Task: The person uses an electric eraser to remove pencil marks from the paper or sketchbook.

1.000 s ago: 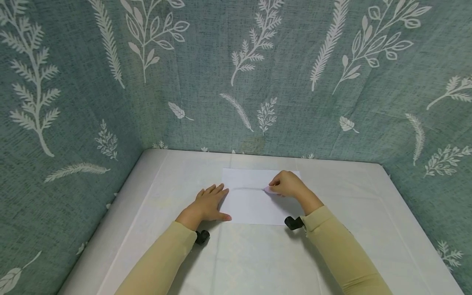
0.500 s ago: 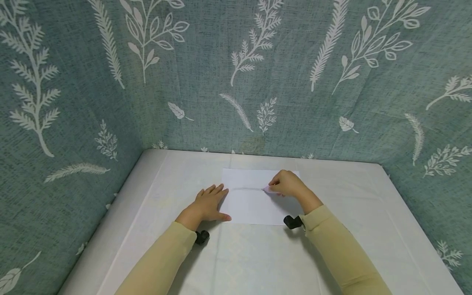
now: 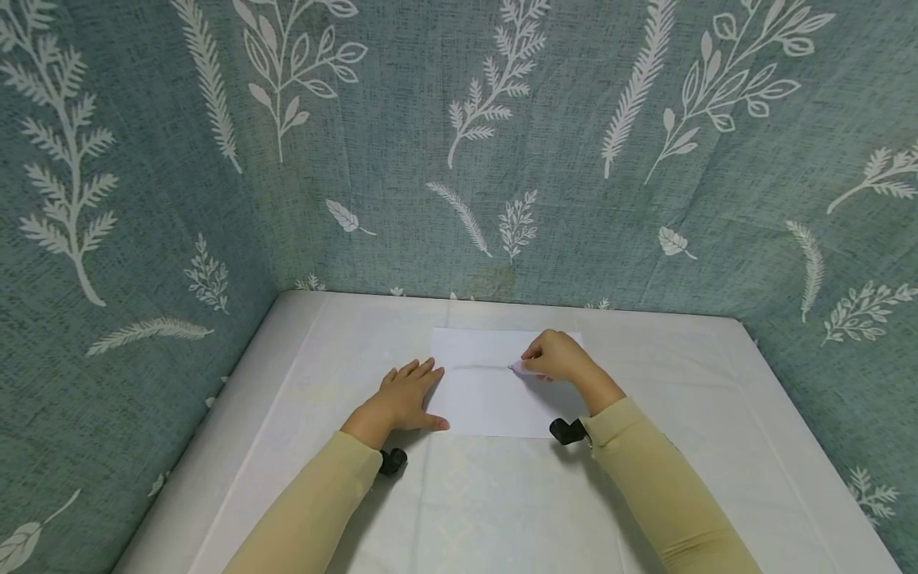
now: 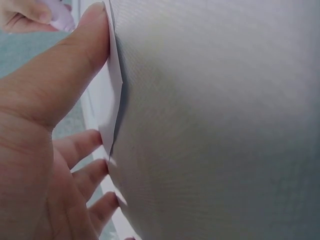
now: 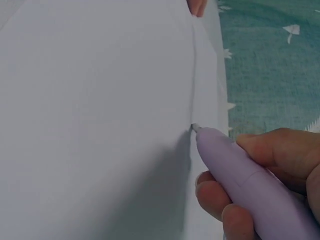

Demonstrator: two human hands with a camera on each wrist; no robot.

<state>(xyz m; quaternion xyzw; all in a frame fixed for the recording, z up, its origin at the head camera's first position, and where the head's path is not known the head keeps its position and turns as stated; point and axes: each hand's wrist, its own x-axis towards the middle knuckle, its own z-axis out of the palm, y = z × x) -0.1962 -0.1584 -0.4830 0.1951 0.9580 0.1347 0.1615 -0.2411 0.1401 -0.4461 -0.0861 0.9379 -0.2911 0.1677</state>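
A white sheet of paper [image 3: 476,402] lies on the table, a thin line [image 3: 476,367] running across it from the left edge. My left hand [image 3: 405,399] rests on its left edge with the fingers spread; in the left wrist view the thumb [image 4: 82,45] lies along the paper's lifted edge. My right hand [image 3: 562,357] grips a thick lavender pen-shaped cutter [image 5: 245,182] between thumb and curled fingers. Its short metal tip [image 5: 195,127] meets the paper at the right end of the line. The hand's shadow falls over the sheet in the right wrist view.
A white cloth [image 3: 502,502] covers the table. Teal fabric [image 3: 402,143] with white leaf prints hangs behind it and along both sides. A small black device [image 3: 393,462] sits at the left wrist and another black device [image 3: 566,431] at the right wrist.
My right hand and the cutter drift very slightly left in the head view, as the scene shifts a little too. The left hand stays in place.
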